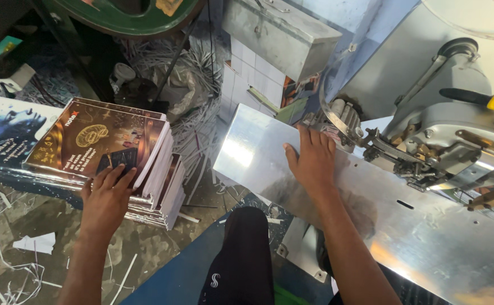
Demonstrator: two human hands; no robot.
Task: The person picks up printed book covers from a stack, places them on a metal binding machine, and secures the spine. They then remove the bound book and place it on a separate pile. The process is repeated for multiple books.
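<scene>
Brown-covered book stack (103, 147) — under left hand (107, 195) fingertips.

Book stack (117, 152) lies left of metal plate (371, 209) (machine (450, 135) behind).

A stack of books (145, 169) sits on the floor (60, 226), paper strips (9, 282) and a white scrap (37, 243) littered around it. Beside it the shiny metal bench (427, 237) slopes off, bare sheet gleaming.
</scene>
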